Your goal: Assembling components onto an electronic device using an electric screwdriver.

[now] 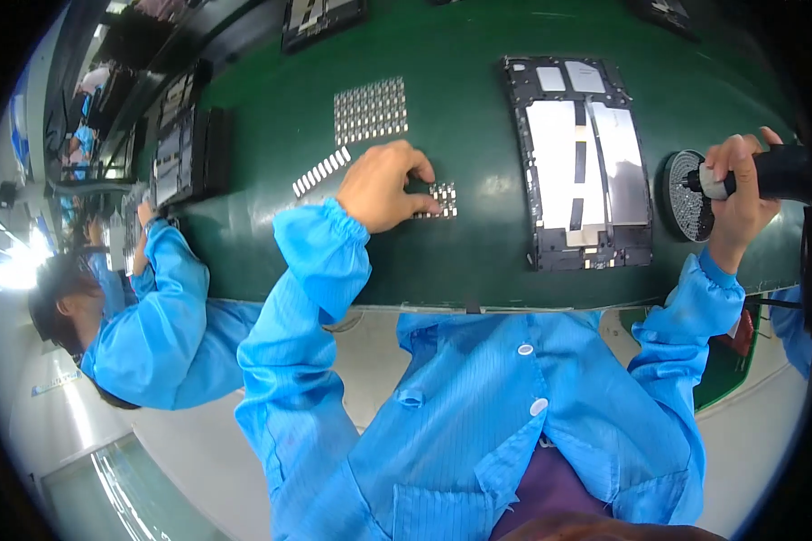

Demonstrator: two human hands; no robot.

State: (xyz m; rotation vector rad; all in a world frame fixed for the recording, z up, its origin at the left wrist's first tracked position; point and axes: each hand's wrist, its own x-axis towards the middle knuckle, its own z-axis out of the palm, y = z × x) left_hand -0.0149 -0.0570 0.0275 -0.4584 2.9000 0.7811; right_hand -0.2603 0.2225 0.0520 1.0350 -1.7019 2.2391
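My left hand (383, 185) is on the green work surface, its thumb and forefinger curled at the edge of a small sheet of metallic pieces (447, 197); the fingers hide part of that sheet. My right hand (738, 194) is wrapped round a black electric screwdriver (780, 171) with a grey front end. The screwdriver's front end is at a round black dish of small screws (690, 216). Between my hands lies an open tablet-like device (613, 162), with a black frame and silver panels.
A larger sheet of metallic pieces (370, 110) and a slanting row of white strips (322, 171) lie beyond my left hand. More black devices (182, 144) stand at the left, near a co-worker in a blue smock (162, 343). Another device (323, 20) lies at the far edge.
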